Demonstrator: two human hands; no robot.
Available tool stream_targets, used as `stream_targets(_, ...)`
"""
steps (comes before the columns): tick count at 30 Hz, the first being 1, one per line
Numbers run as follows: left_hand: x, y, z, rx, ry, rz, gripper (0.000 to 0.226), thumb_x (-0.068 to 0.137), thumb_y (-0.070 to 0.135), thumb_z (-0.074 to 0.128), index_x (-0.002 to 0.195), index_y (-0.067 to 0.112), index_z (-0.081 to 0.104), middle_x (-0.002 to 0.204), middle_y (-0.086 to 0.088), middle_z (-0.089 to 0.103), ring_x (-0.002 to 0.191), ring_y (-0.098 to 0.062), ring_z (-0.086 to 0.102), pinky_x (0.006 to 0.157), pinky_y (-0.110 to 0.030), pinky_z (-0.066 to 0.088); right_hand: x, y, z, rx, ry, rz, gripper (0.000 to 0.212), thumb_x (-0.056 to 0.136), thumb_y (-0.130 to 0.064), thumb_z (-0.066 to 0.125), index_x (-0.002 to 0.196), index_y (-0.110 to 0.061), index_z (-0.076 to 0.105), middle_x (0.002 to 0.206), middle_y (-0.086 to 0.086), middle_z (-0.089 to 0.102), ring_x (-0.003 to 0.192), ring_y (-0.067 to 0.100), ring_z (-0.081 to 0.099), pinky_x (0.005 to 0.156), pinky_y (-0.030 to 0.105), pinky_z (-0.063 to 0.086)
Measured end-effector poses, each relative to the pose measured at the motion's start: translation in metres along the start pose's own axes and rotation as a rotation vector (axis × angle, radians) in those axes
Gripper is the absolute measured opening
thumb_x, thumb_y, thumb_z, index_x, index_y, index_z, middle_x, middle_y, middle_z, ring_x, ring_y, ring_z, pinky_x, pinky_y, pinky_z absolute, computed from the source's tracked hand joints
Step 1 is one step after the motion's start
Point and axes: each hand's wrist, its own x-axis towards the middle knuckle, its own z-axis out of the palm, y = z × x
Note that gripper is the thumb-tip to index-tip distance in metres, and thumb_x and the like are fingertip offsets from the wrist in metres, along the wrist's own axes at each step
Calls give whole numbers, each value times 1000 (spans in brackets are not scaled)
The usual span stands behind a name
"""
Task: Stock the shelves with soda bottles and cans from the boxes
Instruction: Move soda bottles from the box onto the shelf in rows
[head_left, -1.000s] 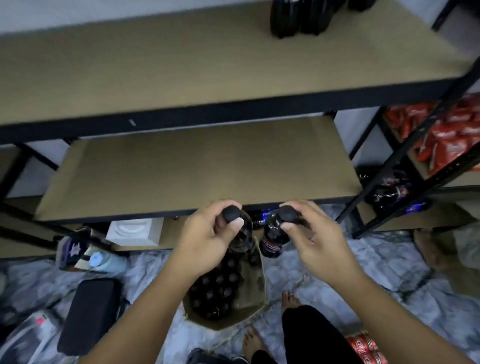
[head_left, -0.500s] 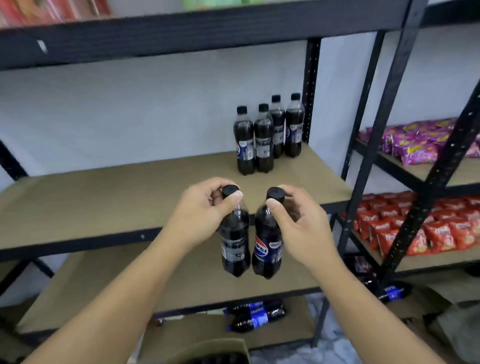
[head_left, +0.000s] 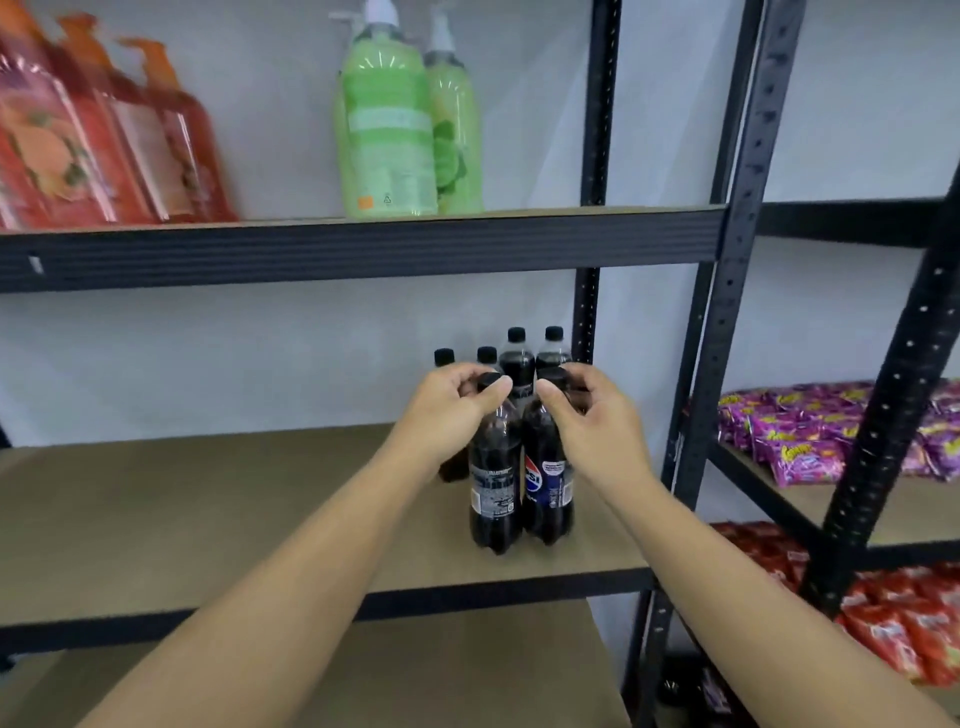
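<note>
Left hand (head_left: 447, 410) and right hand (head_left: 592, 421) each pinch a black cap, holding grey-labelled dark soda bottle (head_left: 493, 493) and blue-labelled dark soda bottle (head_left: 548, 483) upright at the front of the brown board shelf (head_left: 208, 493), apparently extending the four-bottle cluster (head_left: 517, 364) behind.

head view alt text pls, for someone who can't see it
Two hands hold soda bottles by their caps at a brown shelf: the left hand grips the left bottle, the right hand the right bottle, just in front of four more bottles. Green soap bottles stand on the shelf above.
</note>
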Motion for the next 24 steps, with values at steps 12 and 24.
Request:
stream_targets(12,46,-36,47,143,100,16,15,93,48,69,102,37,74,82,7,69,80,-16,65,80,-36,55,35,59,-1,-1,-20,74,45,93,-59,63,125,-29,60,116,-18,66,110,0,60,101,33,52)
stream_targets(24,-4,-112,65,174,-69,-78,34,95,58,60,127,46,55,112,19,68,89,3,66,72,-20,54,-11,138,10,7,-379,186,45,104,-46,50,147,-49,36,141,-32,51,133,-10,44,119,35,36)
